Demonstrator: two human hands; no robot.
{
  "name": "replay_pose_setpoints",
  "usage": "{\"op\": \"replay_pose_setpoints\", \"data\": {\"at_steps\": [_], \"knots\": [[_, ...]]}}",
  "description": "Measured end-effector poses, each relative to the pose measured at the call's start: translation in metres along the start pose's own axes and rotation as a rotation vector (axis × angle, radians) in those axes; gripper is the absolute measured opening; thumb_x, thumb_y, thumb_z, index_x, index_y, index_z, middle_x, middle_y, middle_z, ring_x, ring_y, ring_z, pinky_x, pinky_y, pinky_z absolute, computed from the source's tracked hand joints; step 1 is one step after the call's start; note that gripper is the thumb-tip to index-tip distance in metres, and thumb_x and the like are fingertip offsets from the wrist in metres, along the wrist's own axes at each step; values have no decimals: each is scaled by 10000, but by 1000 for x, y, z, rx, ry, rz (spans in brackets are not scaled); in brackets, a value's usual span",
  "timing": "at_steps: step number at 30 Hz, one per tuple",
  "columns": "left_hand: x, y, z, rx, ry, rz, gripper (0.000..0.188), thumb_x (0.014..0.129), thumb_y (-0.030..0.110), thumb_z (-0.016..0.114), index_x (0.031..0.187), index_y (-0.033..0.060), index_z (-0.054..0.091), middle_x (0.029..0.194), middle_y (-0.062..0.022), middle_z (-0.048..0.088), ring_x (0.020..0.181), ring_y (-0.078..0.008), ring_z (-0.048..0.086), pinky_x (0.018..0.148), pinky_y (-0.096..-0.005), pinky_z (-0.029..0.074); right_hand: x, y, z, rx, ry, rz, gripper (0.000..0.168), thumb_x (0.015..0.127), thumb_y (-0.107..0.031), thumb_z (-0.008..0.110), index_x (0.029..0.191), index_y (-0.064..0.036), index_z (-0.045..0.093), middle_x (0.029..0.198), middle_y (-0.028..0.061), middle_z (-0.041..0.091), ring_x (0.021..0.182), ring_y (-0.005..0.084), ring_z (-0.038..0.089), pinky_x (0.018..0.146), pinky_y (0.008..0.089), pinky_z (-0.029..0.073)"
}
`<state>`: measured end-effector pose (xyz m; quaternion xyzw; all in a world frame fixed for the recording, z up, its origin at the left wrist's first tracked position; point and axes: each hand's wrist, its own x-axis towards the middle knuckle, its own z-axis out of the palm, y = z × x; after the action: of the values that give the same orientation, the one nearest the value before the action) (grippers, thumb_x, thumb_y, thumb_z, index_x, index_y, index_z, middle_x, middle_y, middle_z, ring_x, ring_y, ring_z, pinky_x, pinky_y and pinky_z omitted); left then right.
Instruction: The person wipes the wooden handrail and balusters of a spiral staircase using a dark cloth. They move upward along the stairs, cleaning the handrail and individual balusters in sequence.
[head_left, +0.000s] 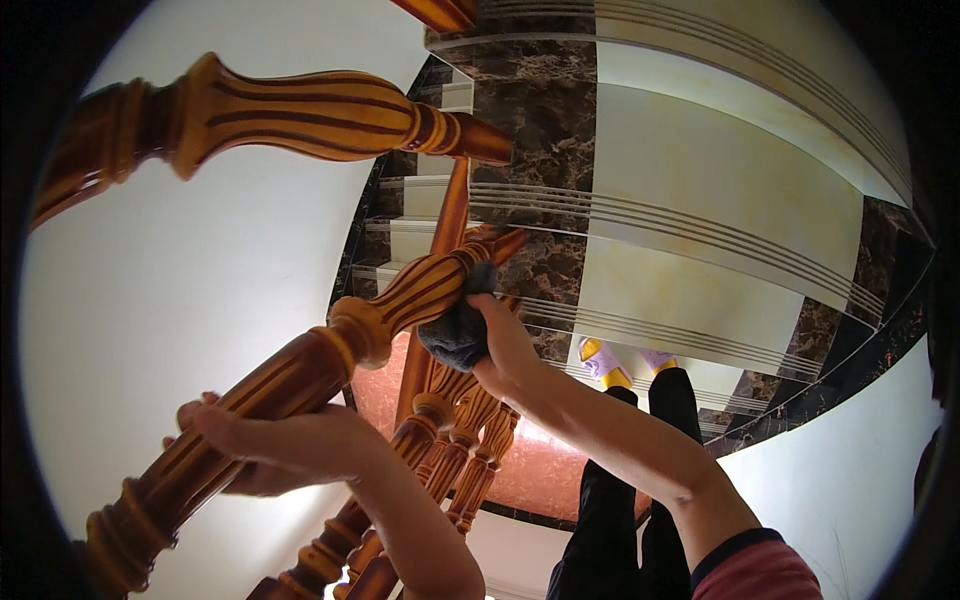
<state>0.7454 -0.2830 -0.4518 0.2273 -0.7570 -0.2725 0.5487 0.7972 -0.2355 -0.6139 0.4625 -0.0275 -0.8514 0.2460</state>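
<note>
A turned, fluted wooden baluster (281, 375) slants across the view, its lower end by the dark marble edge of the stairs. Around its shaft my left hand (277, 450) is closed, thumb on the near side. My right hand (502, 345) grips a dark grey cloth (454, 330) and presses it against the bulbous fluted part near the baluster's foot. The cloth hides part of that foot and some of my fingers. Another glossy baluster (315, 116) stands above this one in the view, touched by neither hand.
Cream stair treads (720, 172) with grooved edges and brown marble borders lie at the right. More balusters (450, 450) stand below my hands, and a lower flight of steps (420, 187) shows beyond the railing. My feet, in lilac and yellow slippers (604, 364), stand on a step.
</note>
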Motion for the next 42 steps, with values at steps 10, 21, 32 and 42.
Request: {"op": "replay_pose_setpoints", "data": {"at_steps": [10, 21, 32, 42], "knots": [[3, 0, -17, -140, -240, -92, 395, 874, 183, 574, 1165, 5, 376, 1049, -87, 492, 903, -170, 534, 737, -272, 512, -71, 12, 52, -836, -96, -427, 234, 852, -216, 625, 915, 8, 611, 1014, 114, 579, 811, 187, 598, 644, 317, 472], [1, 14, -11, -215, -286, -169, 384, 892, 188, 555, 1173, 15, 361, 1054, -98, 487, 885, -154, 540, 708, -259, 526, 49, -66, 79, -1929, 28, -338, 349, 884, -324, 548, 880, 3, 669, 755, 134, 595, 731, 291, 605, 683, 395, 511], [2, 2, -19, -307, -345, -177, 489, 900, 183, 561, 1258, 30, 265, 1144, -98, 441, 1012, -184, 483, 848, -297, 477, -41, 0, 69, -1236, -276, -807, 321, 901, -269, 544, 903, 47, 602, 901, 111, 518, 589, 224, 571, 565, 374, 488], [1, 13, -18, -340, -370, -207, 441, 909, 198, 555, 1235, 42, 302, 1153, -107, 439, 1020, -193, 474, 892, -343, 444, -27, 18, 48, -1146, 45, -772, 362, 889, -268, 570, 1066, 47, 580, 1099, 165, 475, 851, 239, 586, 728, 383, 503]]}}
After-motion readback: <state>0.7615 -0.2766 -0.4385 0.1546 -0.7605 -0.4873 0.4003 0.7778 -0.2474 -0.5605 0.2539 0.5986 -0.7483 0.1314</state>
